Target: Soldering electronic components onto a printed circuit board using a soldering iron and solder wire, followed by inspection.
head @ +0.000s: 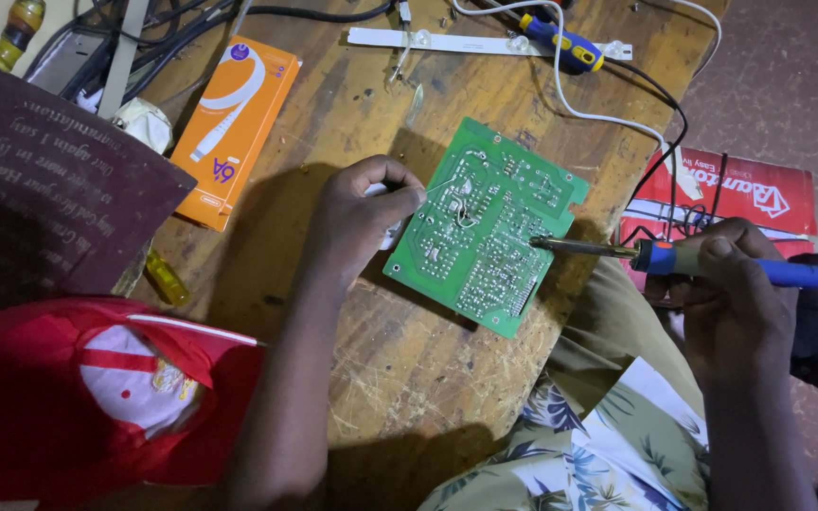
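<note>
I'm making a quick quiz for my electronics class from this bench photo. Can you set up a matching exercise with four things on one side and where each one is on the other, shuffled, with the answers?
Things:
1. green circuit board
2. soldering iron
3. orange box
4. white strip

Places:
A. lying along the far edge of the wooden table
B. held in the right hand, tip on the board
C. steadied at its edge by the left hand
D. flat on the table, left of the board

Pairs: 1-C, 2-B, 3-D, 4-A
</note>
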